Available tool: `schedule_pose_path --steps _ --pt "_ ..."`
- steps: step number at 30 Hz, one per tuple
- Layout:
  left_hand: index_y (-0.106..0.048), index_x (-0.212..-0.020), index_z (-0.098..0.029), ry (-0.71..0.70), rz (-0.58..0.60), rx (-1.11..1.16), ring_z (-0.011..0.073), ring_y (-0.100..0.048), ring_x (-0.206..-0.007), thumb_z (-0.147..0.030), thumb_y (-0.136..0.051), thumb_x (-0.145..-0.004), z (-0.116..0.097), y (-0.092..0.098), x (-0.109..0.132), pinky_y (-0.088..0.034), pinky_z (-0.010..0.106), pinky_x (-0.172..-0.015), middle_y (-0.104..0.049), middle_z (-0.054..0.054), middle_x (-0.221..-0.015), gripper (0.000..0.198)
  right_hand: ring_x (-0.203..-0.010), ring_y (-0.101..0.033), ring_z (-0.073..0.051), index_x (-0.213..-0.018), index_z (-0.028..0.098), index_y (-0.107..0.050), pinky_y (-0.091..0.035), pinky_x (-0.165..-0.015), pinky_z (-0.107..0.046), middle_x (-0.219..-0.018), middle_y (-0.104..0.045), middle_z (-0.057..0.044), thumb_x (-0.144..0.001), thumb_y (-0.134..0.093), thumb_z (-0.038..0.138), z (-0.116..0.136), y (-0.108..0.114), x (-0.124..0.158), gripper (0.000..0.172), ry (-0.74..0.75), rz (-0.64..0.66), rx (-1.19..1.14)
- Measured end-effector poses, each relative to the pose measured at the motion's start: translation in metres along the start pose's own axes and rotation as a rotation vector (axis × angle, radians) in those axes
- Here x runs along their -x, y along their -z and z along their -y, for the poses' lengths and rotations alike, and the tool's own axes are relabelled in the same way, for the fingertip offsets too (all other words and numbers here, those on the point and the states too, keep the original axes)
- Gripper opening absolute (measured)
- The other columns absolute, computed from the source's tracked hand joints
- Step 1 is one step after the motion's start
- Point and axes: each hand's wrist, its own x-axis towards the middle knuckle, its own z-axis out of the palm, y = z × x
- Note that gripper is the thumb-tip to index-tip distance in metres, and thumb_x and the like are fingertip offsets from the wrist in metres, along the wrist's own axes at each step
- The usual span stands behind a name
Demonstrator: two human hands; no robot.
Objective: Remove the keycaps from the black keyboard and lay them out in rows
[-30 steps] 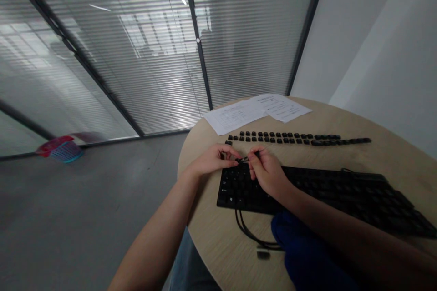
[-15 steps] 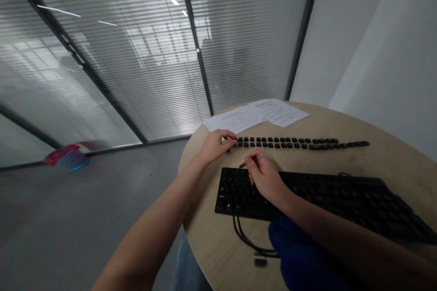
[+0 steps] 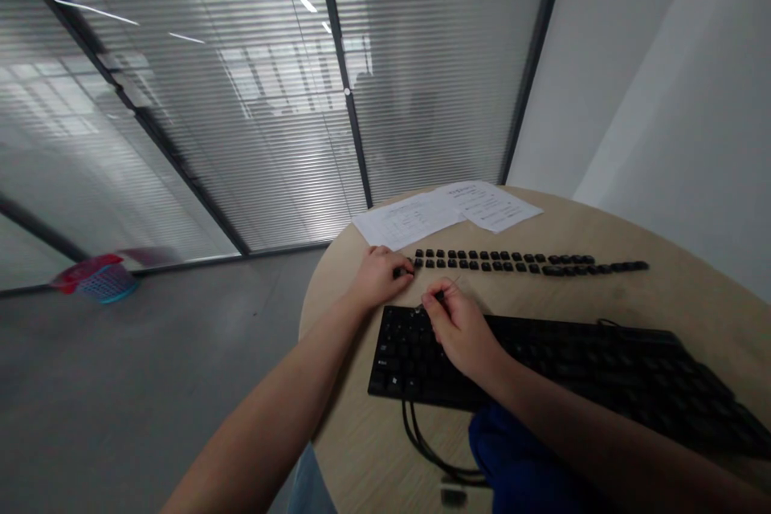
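Observation:
At the left end of two rows of black keycaps (image 3: 485, 266), my left hand (image 3: 381, 277) has its thumb and fingers bent around a dark keycap (image 3: 401, 271). The hand rests on the table. Over the upper left part of a black keyboard (image 3: 403, 349), my right hand (image 3: 461, 329) pinches a small, thin, dark tool (image 3: 439, 296). Its tip points left toward the keyboard's top edge; its exact kind is too small to make out. The right forearm hides part of the keyboard.
Printed papers (image 3: 415, 218) lie at the far side of the round wooden table (image 3: 638, 229). A black cable (image 3: 422, 446) loops below the keyboard near a small dark piece (image 3: 453, 495). A red and blue basket (image 3: 105, 281) stands on the floor at left.
My left hand has shifted down from the upper row's end to the lower row's end, its fingers curling more. My right hand stays above the keyboard with the tool. The view has tilted slightly.

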Motion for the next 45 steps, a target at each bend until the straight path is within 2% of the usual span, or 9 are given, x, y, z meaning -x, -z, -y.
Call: schedule_pose_path --steps 7,13,23,34,37,41,43,45 --pt "-0.079 -0.092 -0.024 0.015 0.009 -0.081 0.0298 -0.064 -0.1 -0.03 -0.072 -0.083 -0.005 -0.004 -0.001 -0.038 0.048 -0.099 -0.078 0.006 -0.09 0.013 -0.051 -0.052 -0.017 -0.094 0.025 -0.055 -0.04 -0.05 -0.028 -0.058 -0.048 0.005 -0.1 -0.049 0.04 -0.002 0.001 0.001 0.017 -0.004 0.002 0.012" --pt "-0.077 -0.091 -0.024 0.05 0.01 -0.07 0.0294 -0.064 -0.101 -0.029 -0.072 -0.082 -0.003 0.001 0.003 -0.037 0.049 -0.101 -0.077 0.006 -0.09 0.011 -0.052 -0.053 -0.018 -0.091 0.025 -0.055 -0.041 -0.052 -0.028 -0.057 -0.05 0.004 -0.1 -0.05 0.042 0.0 0.001 0.001 0.021 0.004 0.009 0.032" --pt "-0.08 -0.095 -0.025 0.052 0.015 -0.028 0.03 -0.064 -0.105 -0.026 -0.074 -0.083 -0.001 -0.001 0.0 -0.036 0.049 -0.103 -0.079 0.006 -0.097 0.014 -0.054 -0.055 -0.018 -0.092 0.025 -0.056 -0.043 -0.052 -0.028 -0.064 -0.055 0.002 -0.101 -0.05 0.042 -0.003 0.0 0.002 0.021 -0.002 -0.001 0.021" --pt "-0.08 -0.099 -0.026 0.032 0.009 -0.033 0.028 -0.064 -0.106 -0.025 -0.076 -0.084 0.005 -0.001 0.002 -0.039 0.046 -0.102 -0.08 0.004 -0.102 0.016 -0.053 -0.054 -0.018 -0.092 0.025 -0.057 -0.043 -0.054 -0.029 -0.061 -0.052 0.003 -0.101 -0.05 0.04 -0.004 0.002 0.002 0.019 -0.001 -0.026 0.05" --pt "-0.079 -0.098 -0.024 0.032 -0.041 -0.016 0.0274 -0.066 -0.106 -0.022 -0.078 -0.084 0.005 0.007 0.003 -0.041 0.045 -0.102 -0.081 0.003 -0.103 0.014 -0.051 -0.052 -0.017 -0.092 0.024 -0.057 -0.043 -0.054 -0.029 -0.059 -0.05 0.004 -0.1 -0.05 0.042 -0.004 0.002 0.001 0.02 0.019 -0.06 0.055" --pt "-0.078 -0.095 -0.021 0.005 -0.118 0.075 0.024 -0.069 -0.101 -0.02 -0.072 -0.089 -0.005 0.026 0.006 -0.047 0.039 -0.097 -0.08 0.005 -0.101 0.009 -0.051 -0.052 -0.017 -0.093 0.024 -0.057 -0.042 -0.054 -0.029 -0.058 -0.049 0.005 -0.098 -0.05 0.044 -0.006 0.001 0.0 0.022 0.014 -0.087 0.063" --pt "-0.078 -0.095 -0.02 0.003 -0.068 0.144 0.0212 -0.07 -0.094 -0.018 -0.069 -0.091 -0.015 0.036 0.01 -0.05 0.034 -0.089 -0.08 0.005 -0.098 0.01 -0.052 -0.053 -0.017 -0.094 0.024 -0.057 -0.042 -0.055 -0.029 -0.06 -0.051 0.004 -0.097 -0.05 0.044 -0.006 0.001 -0.002 0.022 0.012 -0.094 0.068" --pt "-0.079 -0.095 -0.02 -0.012 0.061 0.204 0.0185 -0.07 -0.085 -0.018 -0.068 -0.091 -0.028 0.043 0.016 -0.051 0.031 -0.081 -0.08 0.004 -0.093 0.012 -0.053 -0.054 -0.017 -0.094 0.024 -0.056 -0.043 -0.055 -0.029 -0.062 -0.053 0.004 -0.097 -0.051 0.045 -0.003 0.005 -0.004 0.021 0.014 -0.102 0.073"
